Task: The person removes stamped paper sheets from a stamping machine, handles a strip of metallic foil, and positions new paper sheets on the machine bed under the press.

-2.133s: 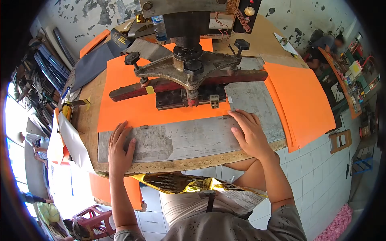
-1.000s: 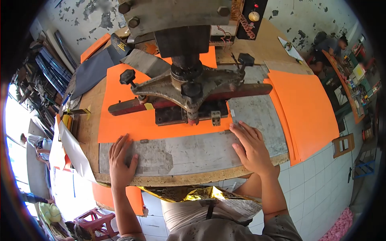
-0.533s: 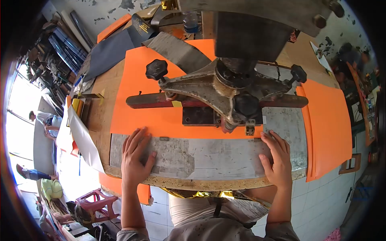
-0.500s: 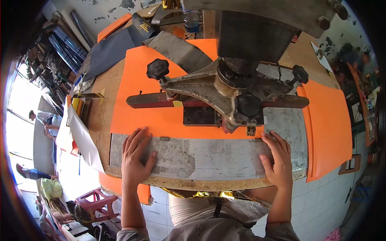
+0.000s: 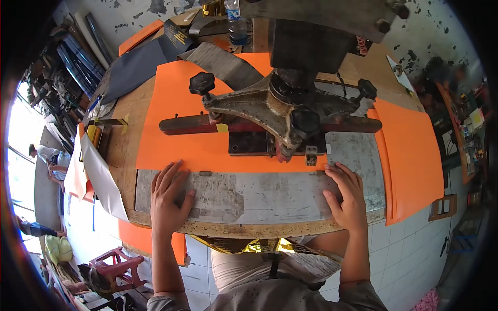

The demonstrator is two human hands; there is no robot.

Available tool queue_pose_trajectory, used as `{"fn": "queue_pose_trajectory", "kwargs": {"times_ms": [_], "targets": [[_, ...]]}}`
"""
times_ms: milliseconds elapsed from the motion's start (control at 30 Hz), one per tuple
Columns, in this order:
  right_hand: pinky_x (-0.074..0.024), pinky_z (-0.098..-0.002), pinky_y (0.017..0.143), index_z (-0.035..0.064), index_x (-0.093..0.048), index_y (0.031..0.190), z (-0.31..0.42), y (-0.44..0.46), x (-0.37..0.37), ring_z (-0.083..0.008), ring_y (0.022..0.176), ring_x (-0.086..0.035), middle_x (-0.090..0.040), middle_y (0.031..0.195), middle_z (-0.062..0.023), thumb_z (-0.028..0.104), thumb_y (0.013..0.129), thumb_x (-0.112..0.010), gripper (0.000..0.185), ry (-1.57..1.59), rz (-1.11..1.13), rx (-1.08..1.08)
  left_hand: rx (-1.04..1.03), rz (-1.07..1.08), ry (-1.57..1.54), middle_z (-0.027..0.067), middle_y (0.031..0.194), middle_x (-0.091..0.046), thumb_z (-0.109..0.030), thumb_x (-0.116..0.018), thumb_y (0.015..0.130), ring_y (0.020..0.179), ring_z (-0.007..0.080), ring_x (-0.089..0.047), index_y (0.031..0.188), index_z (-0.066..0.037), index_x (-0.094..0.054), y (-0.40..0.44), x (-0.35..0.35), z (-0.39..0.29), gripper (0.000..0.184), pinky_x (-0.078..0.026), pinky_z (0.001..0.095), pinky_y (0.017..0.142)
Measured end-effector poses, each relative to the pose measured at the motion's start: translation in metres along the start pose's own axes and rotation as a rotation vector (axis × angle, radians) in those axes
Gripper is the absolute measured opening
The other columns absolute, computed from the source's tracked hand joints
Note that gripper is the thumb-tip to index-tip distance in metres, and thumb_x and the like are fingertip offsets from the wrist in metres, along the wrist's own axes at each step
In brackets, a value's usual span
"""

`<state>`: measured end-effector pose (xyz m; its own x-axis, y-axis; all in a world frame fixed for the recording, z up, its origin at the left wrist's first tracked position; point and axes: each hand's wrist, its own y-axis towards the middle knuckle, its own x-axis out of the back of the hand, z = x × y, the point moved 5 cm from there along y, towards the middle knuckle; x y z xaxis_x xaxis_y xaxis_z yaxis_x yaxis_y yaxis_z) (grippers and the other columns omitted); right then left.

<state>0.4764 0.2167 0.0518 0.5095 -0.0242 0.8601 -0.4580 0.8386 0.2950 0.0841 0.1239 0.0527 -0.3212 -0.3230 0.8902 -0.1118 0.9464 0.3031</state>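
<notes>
The large flat sheet of bright orange card point(image 5: 176, 98) lies on the smooth grey metal plate point(image 5: 280, 197), its front part running beneath the heavy iron press with black star-shaped knobs point(image 5: 257, 104). Two seconds ago the press stood nearer the middle of the view; now the camera has turned, so the press shows further right, while both hands keep their places along the front edge of the card. The left hand point(image 5: 168, 197) lies palm down with fingers spread, gripping nothing, its fingertips over that edge toward the card's left end and the rest of it on the plate. The right hand point(image 5: 348, 199) is likewise open and holds nothing; its fingertips are at the card's front right corner, thumb out over the plate. Between and beyond the hands, the flat black metal block point(image 5: 249, 144) hangs under the long dark-red bar point(image 5: 179, 126); whether it touches the card cannot be told. A small grey tab point(image 5: 205, 173) sits at the card's front edge, just beside the left hand. The plate rests on the worn wooden bench point(image 5: 270, 228), and further right a stack of orange card sheets point(image 5: 412, 160) overhangs its side.
</notes>
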Motion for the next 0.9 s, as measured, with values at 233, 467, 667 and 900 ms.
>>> {"fn": "queue_pose_trajectory", "kwargs": {"times_ms": [233, 467, 667, 900], "targets": [[-0.0371, -0.0463, 0.113, 0.0068, -0.063, 0.128, 0.003, -0.008, 0.001, -0.0293, 0.137, -0.052, -0.063, 0.140, -0.0058, 0.020, 0.094, -0.067, 0.036, -0.026, -0.051, 0.057, -0.036, -0.033, -0.026, 0.0108, 0.143, -0.060, -0.015, -0.070, 0.085, 0.138, 0.0320, -0.050, 0.124, -0.004, -0.069, -0.005, 0.003, -0.002, 0.040, -0.033, 0.0488, 0.119], [-0.0381, -0.0444, 0.112, 0.0061, -0.065, 0.127, 0.007, -0.017, 0.002, -0.0286, 0.135, -0.053, -0.065, 0.138, -0.0069, 0.016, 0.094, -0.067, 0.034, -0.019, -0.121, 0.088, -0.107, -0.136, -0.040, 0.0100, 0.133, -0.065, -0.014, -0.070, 0.087, 0.128, 0.0308, -0.056, 0.118, -0.005, -0.070, -0.017, 0.005, 0.003, 0.032, -0.038, 0.0466, 0.114], [-0.0424, -0.0442, 0.108, 0.0055, -0.066, 0.120, 0.002, -0.030, 0.007, -0.0293, 0.127, -0.057, -0.067, 0.129, -0.0070, 0.013, 0.095, -0.066, 0.026, -0.027, -0.213, 0.100, -0.128, -0.431, -0.075, 0.0044, 0.098, -0.071, -0.005, -0.075, 0.083, 0.094, 0.0266, -0.066, 0.095, -0.006, -0.069, -0.040, 0.014, 0.005, 0.013, -0.047, 0.0407, 0.092], [-0.0537, -0.0349, 0.071, 0.0022, -0.071, 0.110, -0.004, -0.054, 0.008, -0.0233, 0.084, -0.068, -0.071, 0.106, -0.0105, -0.003, 0.094, -0.063, 0.019, 0.241, -0.353, 0.078, -0.086, -0.683, -0.162, 0.0083, 0.093, -0.069, 0.002, -0.076, 0.082, 0.090, 0.0266, -0.066, 0.088, -0.006, -0.065, -0.112, -0.015, -0.026, 0.015, -0.045, 0.0385, 0.086]]}}
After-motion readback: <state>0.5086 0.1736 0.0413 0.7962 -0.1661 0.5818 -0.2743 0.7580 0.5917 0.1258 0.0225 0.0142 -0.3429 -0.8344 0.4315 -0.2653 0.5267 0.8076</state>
